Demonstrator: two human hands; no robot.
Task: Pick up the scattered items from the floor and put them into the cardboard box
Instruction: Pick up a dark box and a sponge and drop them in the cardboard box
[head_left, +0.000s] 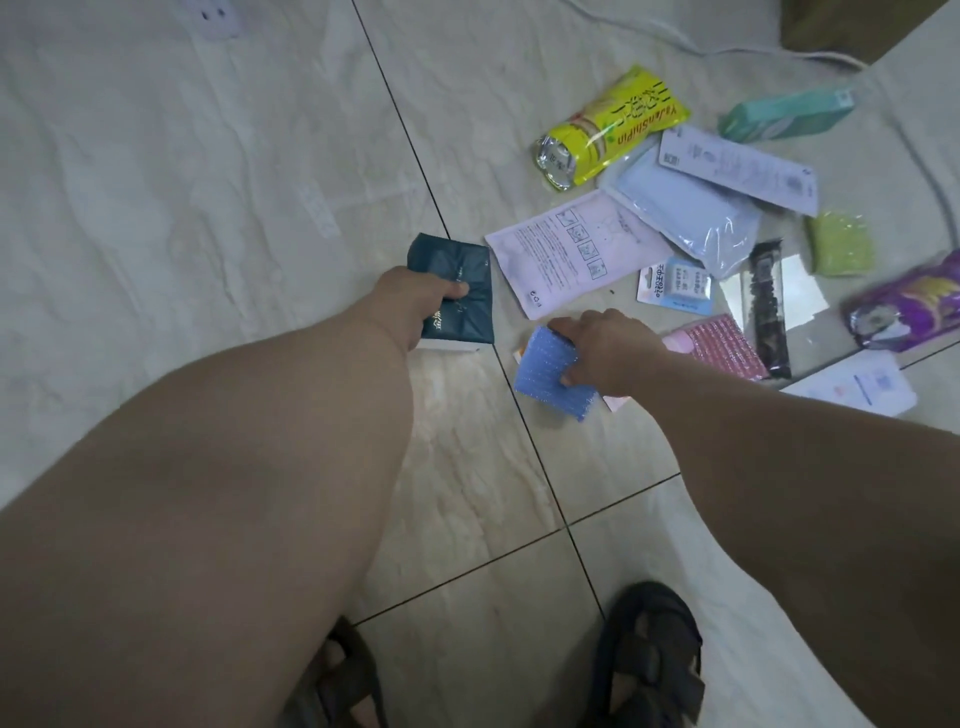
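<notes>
Both bare arms reach down over a pale tiled floor (208, 182). Left hand (415, 299) is closed around a dark teal tissue pack (457, 291), thumb on top, fingers wrapped under its near-left edge; whether the pack is lifted or resting on the tile cannot be told. Right hand (608, 345) clasps a blue scouring sponge (545, 371), fingers curled over its far and right edges, the sponge tilted and overlapping a bit of pink card beneath. The remaining items lie scattered to the right and far of the hands: a white instruction pouch (566, 249) just beyond the sponge, a yellow snack bag (608, 127) farther off, a light blue cloth pack (685, 213) partly under a white printed card (737, 169), a mint green box (784, 114) far right. Nearer right: a small blue-backed card pack (675, 286), a pink scouring sponge (722, 348) touching the right wrist, a black strip in clear wrap (769, 306), a green sponge (841, 244), a purple snack bag (914, 306) at the right edge, and a white paper (857, 389). A white cable (701, 44) runs along the far floor. Sandalled feet (649, 660) stand at the near edge. The cardboard box is not in view.
</notes>
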